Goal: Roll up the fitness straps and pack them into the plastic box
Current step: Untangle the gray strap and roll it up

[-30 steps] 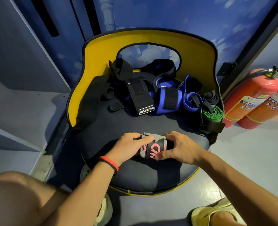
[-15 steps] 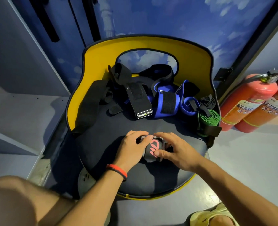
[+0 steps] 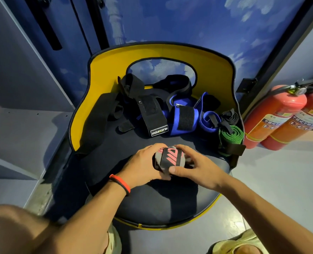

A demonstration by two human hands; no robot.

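A rolled grey and black strap with pink lettering (image 3: 171, 158) sits just above the dark seat of a yellow-backed chair (image 3: 100, 74). My left hand (image 3: 144, 166) grips its left end and my right hand (image 3: 192, 166) grips its right end, thumb on the front. Behind lie loose straps: a long black strap (image 3: 98, 116), a black strap with a white label (image 3: 153, 117), a blue strap with a black patch (image 3: 182, 120), a rolled green strap (image 3: 230, 135) and a small black roll (image 3: 229, 116). No plastic box is in view.
Two red fire extinguishers (image 3: 280, 116) stand on the floor right of the chair. A blue cloud-patterned wall (image 3: 188, 24) is behind it and a grey ledge (image 3: 23, 129) to the left. My knee (image 3: 18, 231) and shoes (image 3: 240, 242) are at the bottom.
The pink-lettered roll has turned between my hands, so its lettering now faces up more. Both hands stayed around it, fingers shifting. The camera moved closer and tilted.
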